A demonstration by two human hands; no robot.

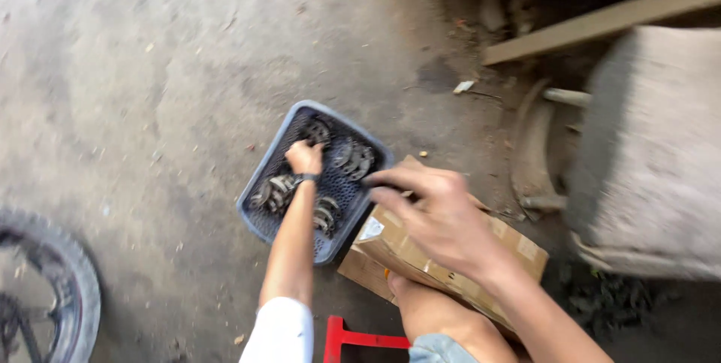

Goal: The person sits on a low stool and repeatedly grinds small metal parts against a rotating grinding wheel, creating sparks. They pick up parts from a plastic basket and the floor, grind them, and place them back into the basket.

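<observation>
The left hand (pixel 304 157) was down inside a grey perforated plastic tray (pixel 279 137), its fingers curled under and closed; what they pinched, if anything, could not be told. Around those fingers lay curved, dull-grey metal parts (pixel 353 158) in four loose clusters, one beyond the knuckles, one to their right, two nearer the wrist, which bore a dark watch (pixel 304 179). The right hand (pixel 435 213) hovered blurred above a brown cardboard box (pixel 518 246), fingers extended and loosely spread, holding nothing visible. A pale rectangular label (pixel 371 229) sat on the box's near corner, just below those fingertips; the box touched the tray's right edge. Bare, dusty concrete floor (pixel 165 70) lay open beyond and left of the left fingers. A knobbly tyre (pixel 79 273) stood well left, a red frame (pixel 353 339) near the knee.
</observation>
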